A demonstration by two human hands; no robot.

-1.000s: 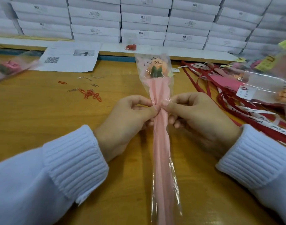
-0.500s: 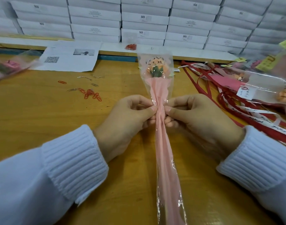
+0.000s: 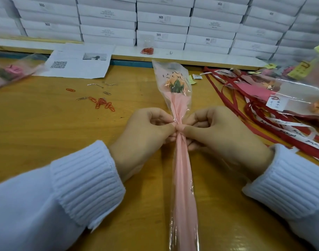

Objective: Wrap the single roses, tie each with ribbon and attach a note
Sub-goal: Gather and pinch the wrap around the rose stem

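Furniture: the wooden table before me was yellow-brown and scuffed.
Behind: white flat boxes stood stacked in tight rows.
Ledge: a pale shelf ran under them.
Light: even, soft.

Glossy clear plastic sleeve over matt pink paper, smooth varnished wooden table, ribbed knit cuffs.

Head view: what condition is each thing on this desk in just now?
wrapped rose: lying on the table, sleeve gathered at the neck, no ribbon visible.
left hand: pinching the gathered sleeve.
right hand: pinching it from the other side.
red ribbons: loose, tangled on the table.
paper clips: scattered, loose.
white boxes: stacked, closed.
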